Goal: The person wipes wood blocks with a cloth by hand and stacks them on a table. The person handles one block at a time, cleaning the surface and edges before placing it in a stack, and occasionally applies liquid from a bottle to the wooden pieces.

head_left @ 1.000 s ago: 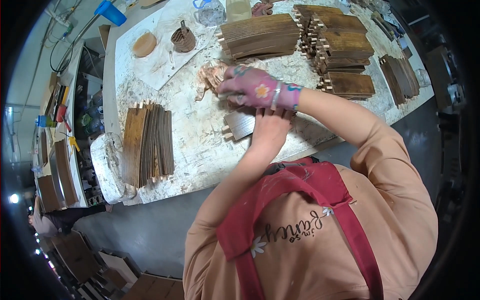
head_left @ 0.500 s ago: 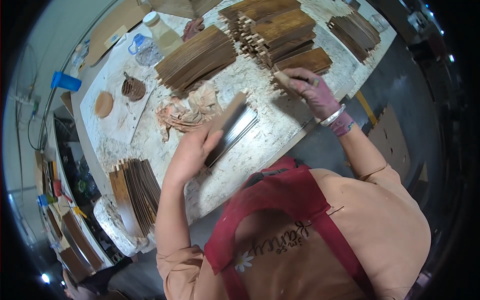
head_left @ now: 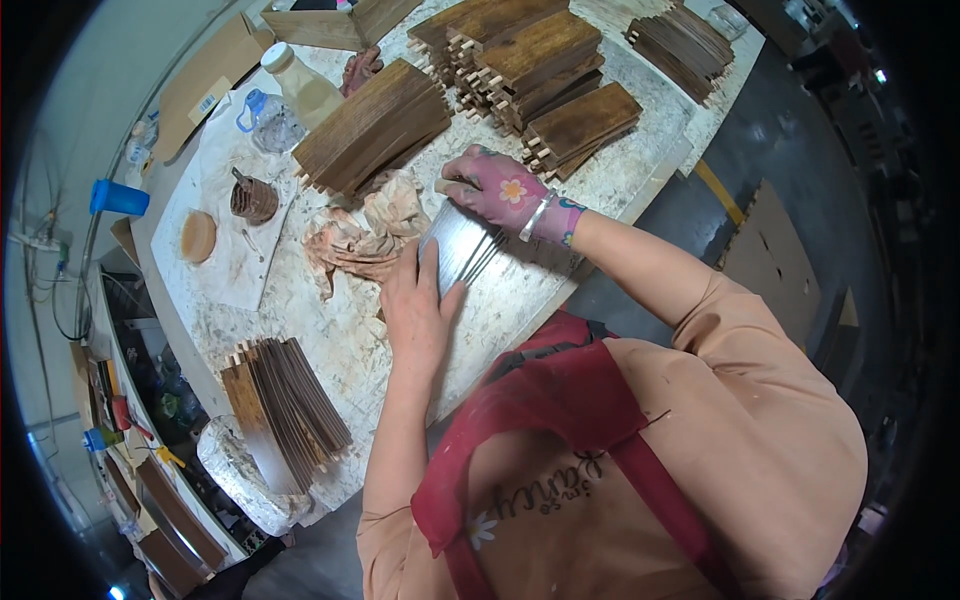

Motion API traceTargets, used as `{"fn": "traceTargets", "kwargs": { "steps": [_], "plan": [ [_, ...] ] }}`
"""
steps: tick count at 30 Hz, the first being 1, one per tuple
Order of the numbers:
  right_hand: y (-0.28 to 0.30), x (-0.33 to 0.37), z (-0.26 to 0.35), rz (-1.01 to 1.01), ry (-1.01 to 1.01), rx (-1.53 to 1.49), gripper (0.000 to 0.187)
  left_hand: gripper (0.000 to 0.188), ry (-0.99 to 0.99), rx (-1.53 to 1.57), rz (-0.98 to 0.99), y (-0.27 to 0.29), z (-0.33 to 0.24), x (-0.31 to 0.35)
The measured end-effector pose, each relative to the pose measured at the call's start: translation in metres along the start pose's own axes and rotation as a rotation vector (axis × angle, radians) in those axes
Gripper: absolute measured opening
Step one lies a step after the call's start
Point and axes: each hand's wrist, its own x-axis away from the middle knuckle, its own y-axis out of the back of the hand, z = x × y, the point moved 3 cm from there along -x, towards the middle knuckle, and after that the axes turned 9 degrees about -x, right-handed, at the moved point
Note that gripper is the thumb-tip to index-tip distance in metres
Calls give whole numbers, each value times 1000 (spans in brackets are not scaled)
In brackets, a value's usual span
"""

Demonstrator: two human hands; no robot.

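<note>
A small group of dark wooden slats (head_left: 462, 246), the top one shiny with glare, lies slanted on the table in front of me. My left hand (head_left: 415, 308) is bare and rests over their near part, fingers stretched out and thumb apart. At the far end is my right hand (head_left: 502, 192), in a pink flowered glove, fingers curled down around the slat's end; its fingertips are partly hidden. A crumpled stained cloth (head_left: 365, 235) lies left of the slats. Just beyond my right hand sits a short stack of brown slats (head_left: 585, 122) with pale pegged ends.
Taller slat stacks (head_left: 540, 50) and a fanned pile (head_left: 375, 125) stand at the back. More slats (head_left: 285, 410) stand near left, others (head_left: 682, 50) far right. A brown-coated cup (head_left: 254, 200), a round sponge (head_left: 198, 237), a clear jug (head_left: 272, 122) and a capped bottle (head_left: 300, 85) are left.
My right hand has come left from the short stack to the far end of the slats. The slat my left hand held up on edge now lies down, with that hand flatter over it.
</note>
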Motion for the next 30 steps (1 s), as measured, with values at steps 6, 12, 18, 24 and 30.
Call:
{"fn": "traceTargets", "kwargs": {
  "steps": [6, 12, 18, 24, 30],
  "plan": [
    [20, 57, 33, 76, 58, 108, 29, 61, 21, -7, -8, -4, 4, 6],
    [49, 36, 61, 161, 278, -28, 28, 49, -202, -201, -12, -22, -25, 18],
    [-105, -31, 131, 662, 364, 137, 15, 42, 30, -90, -97, -57, -13, 29],
    [-51, -44, 88, 716, 341, 102, 12, 40, -119, -113, -68, -29, -20, 27],
    [42, -61, 26, 544, 355, 716, 13, 49, -55, -188, -135, -27, -39, 22]
  ]
}}
